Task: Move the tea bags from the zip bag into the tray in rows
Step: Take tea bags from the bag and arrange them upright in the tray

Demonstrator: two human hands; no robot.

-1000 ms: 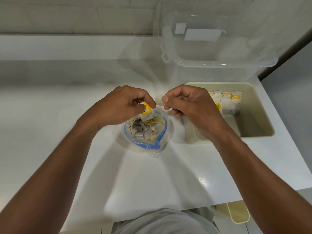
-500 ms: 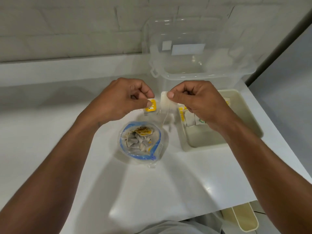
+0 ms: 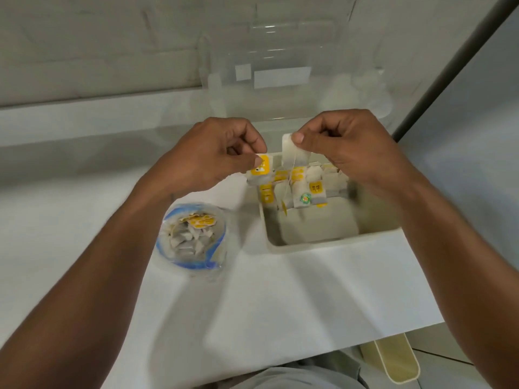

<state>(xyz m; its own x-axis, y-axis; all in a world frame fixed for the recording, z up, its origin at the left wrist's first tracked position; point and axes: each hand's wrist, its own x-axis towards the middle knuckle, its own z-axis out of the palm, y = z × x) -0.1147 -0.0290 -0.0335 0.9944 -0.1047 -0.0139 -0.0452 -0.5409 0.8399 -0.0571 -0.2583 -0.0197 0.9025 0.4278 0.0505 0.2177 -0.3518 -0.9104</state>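
Head view: the clear blue-sealed zip bag (image 3: 193,237) stands open just left of the cream plastic tray (image 3: 331,244), whose near half leaves room. Above its far rows of tea bags (image 3: 317,181), the left hand (image 3: 213,155) pinches a yellow paper tag (image 3: 261,166) and the right hand (image 3: 351,147) the white tea bag (image 3: 292,154), probably untangling string. A clear plastic box (image 3: 280,80) walls the back.

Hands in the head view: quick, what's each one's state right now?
The left hand pinches a yellow tag between thumb and forefinger.
The right hand pinches a white tea bag by its top edge.
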